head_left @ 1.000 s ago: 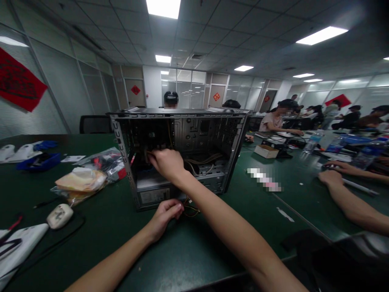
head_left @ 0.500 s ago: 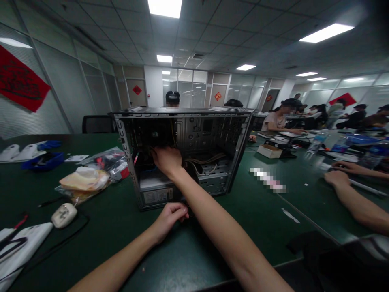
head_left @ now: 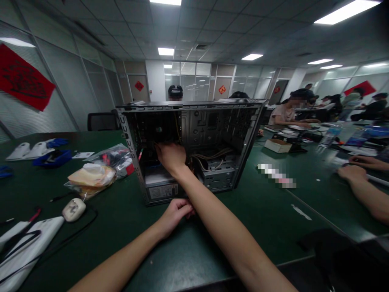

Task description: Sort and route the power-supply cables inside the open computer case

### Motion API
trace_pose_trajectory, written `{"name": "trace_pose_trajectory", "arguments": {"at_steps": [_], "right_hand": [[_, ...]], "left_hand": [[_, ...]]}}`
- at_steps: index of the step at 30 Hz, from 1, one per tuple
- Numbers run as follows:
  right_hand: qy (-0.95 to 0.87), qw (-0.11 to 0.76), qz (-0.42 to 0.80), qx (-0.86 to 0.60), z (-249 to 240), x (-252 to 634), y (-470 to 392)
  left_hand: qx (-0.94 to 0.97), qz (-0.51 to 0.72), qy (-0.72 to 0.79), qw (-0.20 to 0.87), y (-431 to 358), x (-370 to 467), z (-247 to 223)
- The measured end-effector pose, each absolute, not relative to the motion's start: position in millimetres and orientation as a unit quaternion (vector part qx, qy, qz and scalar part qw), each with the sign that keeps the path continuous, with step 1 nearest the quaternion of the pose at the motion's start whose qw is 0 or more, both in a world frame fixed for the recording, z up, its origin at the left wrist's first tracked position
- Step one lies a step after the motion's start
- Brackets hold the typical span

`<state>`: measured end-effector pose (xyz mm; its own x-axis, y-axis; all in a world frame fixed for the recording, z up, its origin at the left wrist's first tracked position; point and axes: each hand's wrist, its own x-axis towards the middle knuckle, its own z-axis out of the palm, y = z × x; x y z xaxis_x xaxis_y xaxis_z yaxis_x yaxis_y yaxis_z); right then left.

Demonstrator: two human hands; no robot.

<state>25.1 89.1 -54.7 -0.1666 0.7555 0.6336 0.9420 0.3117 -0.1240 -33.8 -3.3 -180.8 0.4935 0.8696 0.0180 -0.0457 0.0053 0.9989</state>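
An open computer case (head_left: 194, 106) stands on the green table with its inside facing me. My right hand (head_left: 172, 157) reaches into its left half, below a dark round part that looks like a fan (head_left: 158, 129). Its fingers are curled, and the tips are lost in the dark interior, so what they hold cannot be made out. Pale cables (head_left: 212, 156) lie to the right of that hand, above a metal bay. In front of the case's bottom edge, my left hand (head_left: 176, 213) has thumb and fingers pinched together. Whatever is between them is hidden beside my right forearm.
On the left are plastic bags (head_left: 91, 177), a white mouse-like device (head_left: 73, 209) with a black cord, a white slab (head_left: 30, 243) and a blue tray (head_left: 51, 157). To the right lie a small box (head_left: 278, 145), a bottle (head_left: 330, 136) and a co-worker's hands (head_left: 354, 176).
The view has turned slightly, so the scene sits a little further right. Both hands keep nearly the same places, the right inside the case and the left at its front.
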Motion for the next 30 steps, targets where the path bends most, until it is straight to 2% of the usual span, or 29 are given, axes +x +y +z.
{"name": "trace_pose_trajectory", "arguments": {"at_steps": [14,23,30], "right_hand": [[-0.736,0.284,-0.134,-0.599,-51.5,17.6,88.1],[-0.727,0.301,-0.134,-0.603,-52.6,6.4,96.4],[-0.769,0.315,-0.148,-0.536,-48.3,21.3,76.6]], "left_hand": [[0.601,0.373,0.333,0.623,-3.0,-35.3,-183.2],[0.562,0.395,0.324,0.65,0.9,-40.8,-196.6],[0.536,0.477,0.236,0.655,4.0,-57.5,-165.1]]}}
